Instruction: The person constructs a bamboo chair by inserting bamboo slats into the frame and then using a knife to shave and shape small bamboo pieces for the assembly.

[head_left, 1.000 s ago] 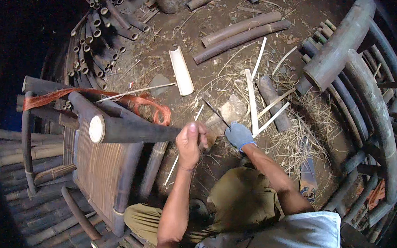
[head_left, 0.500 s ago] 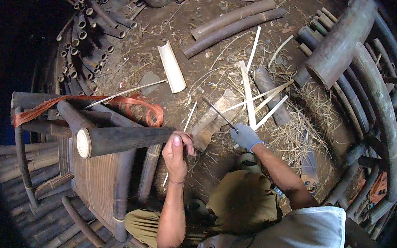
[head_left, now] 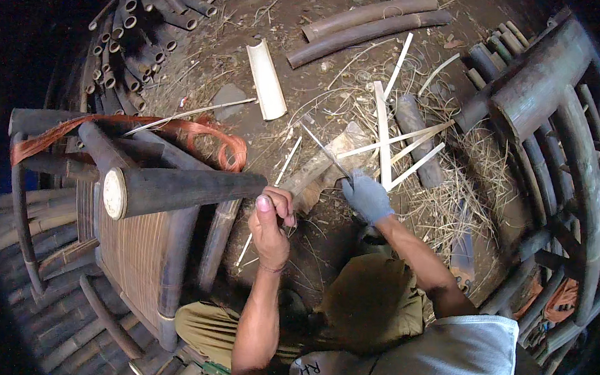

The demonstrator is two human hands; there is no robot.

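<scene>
My left hand is closed, fingers curled and thumb up, beside the near end of a dark bamboo pole. I cannot make out what its fingers hold, or whether they touch the pole. The pole's pale cut end faces left, on a dark bamboo seat frame. My right hand, in a grey-blue glove, is closed on a knife with a long narrow blade pointing up and left. Beneath the blade lies a flat brown piece of wood. Pale split bamboo strips lie just beyond my right hand.
Orange-red ribbon drapes over the frame. A pale half-split bamboo piece and two dark bamboo lengths lie on the dirt floor. Bamboo furniture stands at the right. Cut tubes are stacked at the far left. Shavings litter the ground.
The view has shifted, so floor things sit higher and slightly right. The knife in my right hand has turned a little, and its blade now catches the light. My left hand stays by the pole's end.
</scene>
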